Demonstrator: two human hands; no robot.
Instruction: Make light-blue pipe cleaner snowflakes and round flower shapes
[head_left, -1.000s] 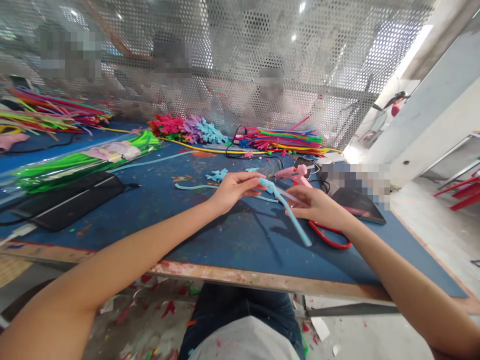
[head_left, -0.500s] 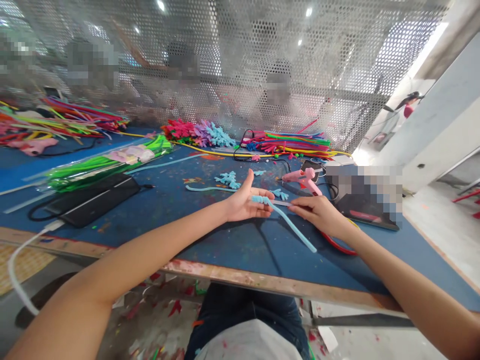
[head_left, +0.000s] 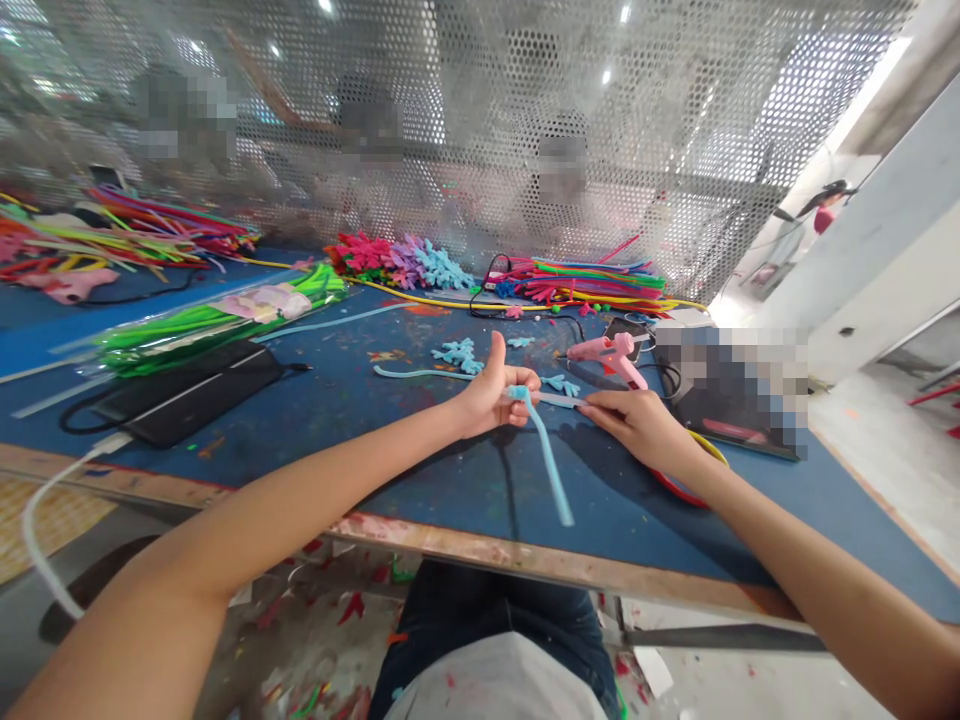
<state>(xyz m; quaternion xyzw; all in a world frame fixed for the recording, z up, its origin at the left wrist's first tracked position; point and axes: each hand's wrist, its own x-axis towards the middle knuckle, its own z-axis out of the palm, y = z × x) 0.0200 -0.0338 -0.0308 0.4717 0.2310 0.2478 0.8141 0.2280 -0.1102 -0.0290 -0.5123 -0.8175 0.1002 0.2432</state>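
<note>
A light blue pipe cleaner (head_left: pixel 553 470) is wound at one end around a thin pale stick (head_left: pixel 559 399), and its free tail hangs toward the table's front edge. The fingers of my left hand (head_left: pixel 501 393) curl around the wound end, with the thumb pointing up. Held between thumb and fingers, the stick's other end is in my right hand (head_left: pixel 634 420). Light blue branched pieces (head_left: pixel 459 354) and another blue pipe cleaner (head_left: pixel 420 374) lie just beyond my left hand. The pink glue gun (head_left: pixel 611 352) rests behind my right hand.
Bundled pipe cleaners (head_left: pixel 585 285) and finished coloured pieces (head_left: pixel 401 262) line the back by a perforated metal screen (head_left: pixel 480 130). On the left lie a bag of green pipe cleaners (head_left: pixel 217 320) and a black power bank (head_left: pixel 187 395) with cables. Red-handled pliers or scissors (head_left: pixel 679 488) sit under my right wrist.
My left fingers have curled in from an outstretched pose onto the wound end. The pipe cleaner's tail has swung leftward and now points more steeply toward me.
</note>
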